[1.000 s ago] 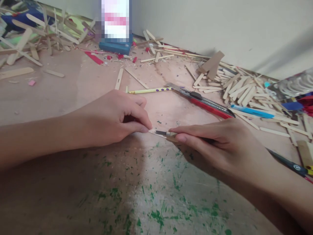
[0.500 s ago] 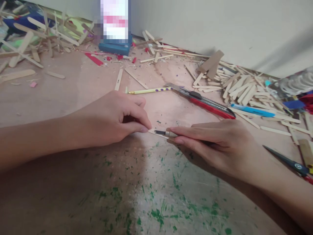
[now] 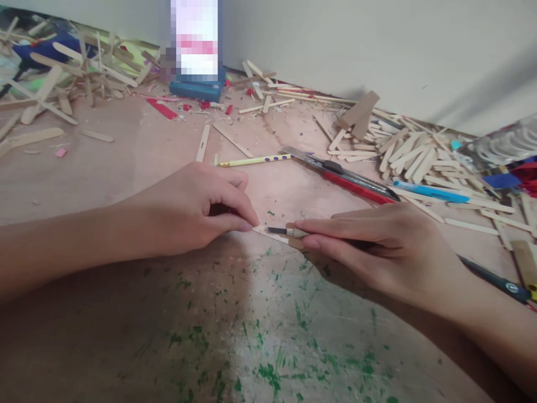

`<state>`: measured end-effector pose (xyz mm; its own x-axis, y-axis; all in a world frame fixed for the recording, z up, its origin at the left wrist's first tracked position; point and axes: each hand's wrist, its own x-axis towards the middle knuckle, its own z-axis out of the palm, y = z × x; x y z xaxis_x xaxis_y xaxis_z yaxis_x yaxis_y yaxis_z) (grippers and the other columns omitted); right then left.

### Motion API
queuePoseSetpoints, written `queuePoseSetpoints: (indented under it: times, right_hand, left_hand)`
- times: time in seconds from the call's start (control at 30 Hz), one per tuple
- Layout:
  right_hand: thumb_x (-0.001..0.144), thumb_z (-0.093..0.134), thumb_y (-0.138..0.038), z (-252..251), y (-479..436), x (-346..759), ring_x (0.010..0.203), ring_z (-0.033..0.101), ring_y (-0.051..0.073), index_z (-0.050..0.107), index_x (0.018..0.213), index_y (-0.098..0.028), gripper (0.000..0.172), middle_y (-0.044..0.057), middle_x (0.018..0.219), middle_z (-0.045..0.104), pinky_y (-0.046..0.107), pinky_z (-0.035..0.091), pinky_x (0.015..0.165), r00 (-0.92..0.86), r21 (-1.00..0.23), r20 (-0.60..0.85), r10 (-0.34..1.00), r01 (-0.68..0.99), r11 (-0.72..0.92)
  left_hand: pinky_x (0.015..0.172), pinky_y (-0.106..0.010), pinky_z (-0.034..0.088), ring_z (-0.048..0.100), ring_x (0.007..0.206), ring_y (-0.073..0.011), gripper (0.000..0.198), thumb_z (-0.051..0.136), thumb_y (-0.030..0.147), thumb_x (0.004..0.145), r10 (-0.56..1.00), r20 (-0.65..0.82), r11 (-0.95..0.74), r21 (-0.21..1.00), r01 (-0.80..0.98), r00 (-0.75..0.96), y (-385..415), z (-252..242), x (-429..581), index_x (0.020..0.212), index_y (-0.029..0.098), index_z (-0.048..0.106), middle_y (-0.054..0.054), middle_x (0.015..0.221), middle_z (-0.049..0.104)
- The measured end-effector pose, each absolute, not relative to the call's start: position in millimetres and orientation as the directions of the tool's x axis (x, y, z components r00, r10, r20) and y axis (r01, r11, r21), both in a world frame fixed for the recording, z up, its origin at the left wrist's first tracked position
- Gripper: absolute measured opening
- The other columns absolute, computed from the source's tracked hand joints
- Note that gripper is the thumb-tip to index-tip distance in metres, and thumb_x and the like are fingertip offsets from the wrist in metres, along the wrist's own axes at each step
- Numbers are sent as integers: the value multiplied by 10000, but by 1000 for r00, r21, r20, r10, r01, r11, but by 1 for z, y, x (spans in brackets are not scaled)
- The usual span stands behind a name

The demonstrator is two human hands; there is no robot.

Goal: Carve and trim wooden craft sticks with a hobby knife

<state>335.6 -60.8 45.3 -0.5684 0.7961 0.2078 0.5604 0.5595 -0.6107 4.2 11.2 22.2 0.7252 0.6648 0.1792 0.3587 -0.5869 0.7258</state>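
Observation:
My left hand [image 3: 197,210] rests on the board with fingers curled, its thumb and forefinger pinching down one end of a thin wooden stick [image 3: 272,235] that lies flat. My right hand [image 3: 377,252] grips a small craft knife [image 3: 285,230] like a pen, its dark blade tip laid on that stick just right of my left fingertips. Most of the knife's handle is hidden inside my right hand.
A red and black utility knife [image 3: 344,179], a yellow dotted pencil [image 3: 255,160] and a blue pen [image 3: 432,192] lie beyond my hands. Piles of wooden sticks [image 3: 411,154] crowd the right and far left. A blue-based bottle [image 3: 196,56] stands by the wall. Green paint flecks mark the near board.
The knife tip has slid slightly right along the stick as my right hand drew back a little. My left hand keeps its pinch in place.

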Motion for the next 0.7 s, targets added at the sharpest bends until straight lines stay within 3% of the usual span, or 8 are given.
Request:
queuePoseSetpoints:
  times: [0.4, 0.6, 0.7]
  right_hand:
    - [1258, 878, -378, 43, -62, 333, 714, 886, 186, 1022, 1427, -297, 237, 48, 1083, 1005, 315, 714, 689, -570, -621, 220, 792, 545, 564]
    - [1250, 884, -419, 42, -62, 333, 688, 885, 219, 1038, 1353, -284, 228, 69, 1092, 1000, 363, 690, 601, -475, -617, 263, 840, 586, 525]
    - [1248, 882, -389, 42, -62, 331, 731, 912, 220, 1040, 1319, -268, 211, 68, 1081, 1000, 353, 739, 674, -483, -603, 280, 830, 584, 543]
  left_hand:
    - [787, -280, 576, 798, 833, -158, 275, 800, 233, 1101, 675, 131, -564, 725, 394, 726, 12, 26, 3, 1049, 340, 1049, 6, 949, 905]
    - [762, -277, 551, 801, 829, -148, 282, 789, 237, 1089, 665, 138, -570, 729, 379, 734, 12, 25, 5, 1041, 342, 1047, 12, 949, 895]
    - [758, -282, 539, 772, 791, -140, 291, 768, 244, 1119, 646, 231, -635, 692, 344, 728, 11, 16, 3, 1074, 335, 1040, 13, 915, 865]
